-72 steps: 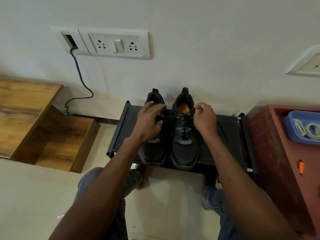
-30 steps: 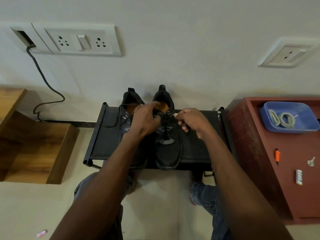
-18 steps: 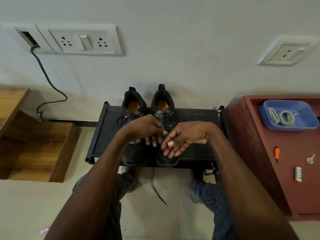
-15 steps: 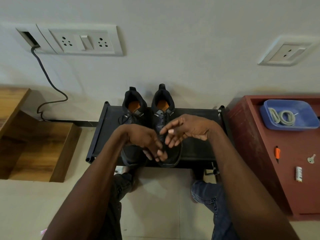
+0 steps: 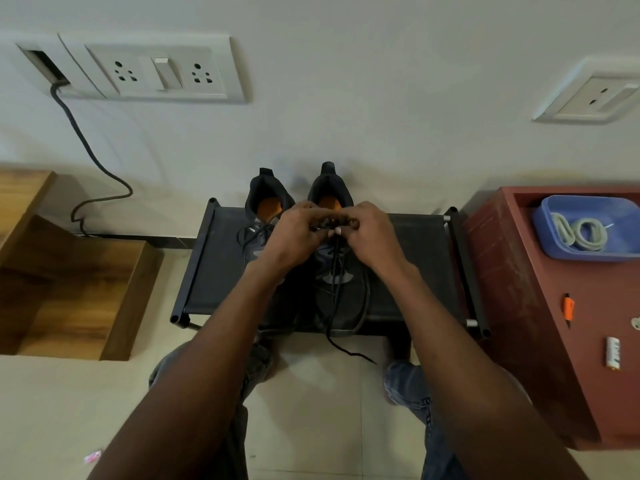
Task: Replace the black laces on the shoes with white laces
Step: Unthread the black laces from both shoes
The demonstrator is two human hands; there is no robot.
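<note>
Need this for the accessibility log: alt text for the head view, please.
Both hands, left hand and right hand, pinch the black lace at the top of the right-side black shoe on a low black rack; white laces lie in a blue tray to the right.

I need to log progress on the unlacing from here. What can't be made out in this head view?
- Upper eyelets of the right shoe: hidden by the left hand and right hand, so the unthreading can't be judged.
- Which strand of the black lace each hand pinches: fingers overlap.
- White laces in the blue tray: count unclear; the tray is cut off by the frame edge.
</note>
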